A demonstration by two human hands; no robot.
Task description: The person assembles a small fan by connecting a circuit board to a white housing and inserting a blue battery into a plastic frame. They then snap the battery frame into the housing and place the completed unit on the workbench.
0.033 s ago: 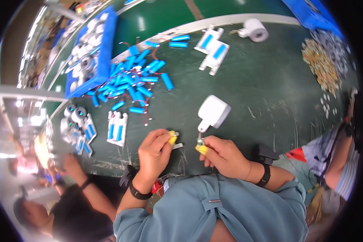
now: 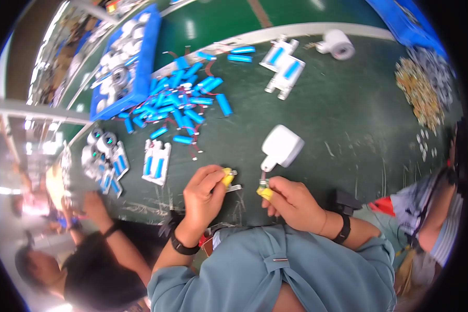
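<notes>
Green worktop (image 2: 338, 125), bits everywhere, and both hands are busy right near the front edge. The left hand (image 2: 203, 197) has its thumb and fingers drawn into a tight pinch, with a small pale bit (image 2: 233, 172) poking out at the tips. There's yellow stuff (image 2: 227, 178) there too, and honestly I can't tell if it's wrapped on a finger or being held. Just beside it a little white strip (image 2: 234, 187) lies on the table. Right hand (image 2: 296, 205) is pinched closed as well, gripping a tiny board (image 2: 264, 183), with more yellow at its fingertips. Thin wiring seems to run from that board up to a white housing (image 2: 283, 145), which sits on the table just beyond the hand, narrow end toward it. Off to the left there's a messy heap of blue cylinders (image 2: 184, 115) with thin red wires, next to a blue bin (image 2: 148, 62) loaded with white parts. One white tray (image 2: 156, 162) with two blue cylinders sits nearer the left hand, and a co-worker in a black top (image 2: 104, 268) is along the left side, one arm reaching toward the table.
</notes>
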